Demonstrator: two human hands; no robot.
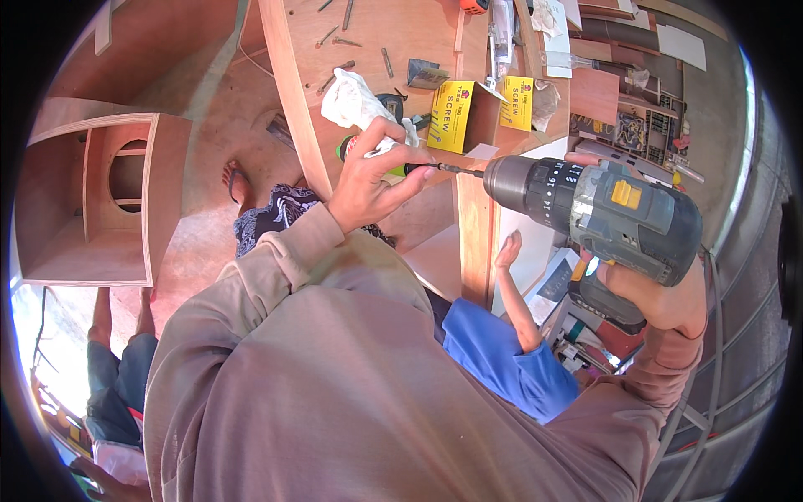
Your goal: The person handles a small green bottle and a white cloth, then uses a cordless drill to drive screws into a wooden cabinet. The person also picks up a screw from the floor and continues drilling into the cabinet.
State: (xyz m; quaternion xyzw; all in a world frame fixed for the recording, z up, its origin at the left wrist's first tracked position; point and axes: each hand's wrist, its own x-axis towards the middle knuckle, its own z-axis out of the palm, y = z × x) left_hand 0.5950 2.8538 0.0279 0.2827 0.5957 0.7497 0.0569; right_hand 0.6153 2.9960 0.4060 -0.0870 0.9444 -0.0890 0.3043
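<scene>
My right hand (661, 294) grips the handle of a grey-and-black cordless drill (637, 213) with a yellow switch, held level and aimed left. A slim bit (462, 171) sticks out of its chuck. At the bit's tip, the thumb and fingers of my left hand (372, 180) pinch a small dark piece (411, 168), possibly a screw; its shape is mostly hidden. Just beyond that hand, a crumpled white cloth (355, 99) lies on the wooden workbench (368, 25). Two yellow screw boxes (450, 117) stand beyond the bit.
Loose bits and screws (347, 42) lie on the bench. Tools and boards crowd the right side. An open plywood cabinet (163, 201) stands at the left. A person in a blue shirt (502, 351) is close below the drill; another person's legs (134, 376) show at lower left.
</scene>
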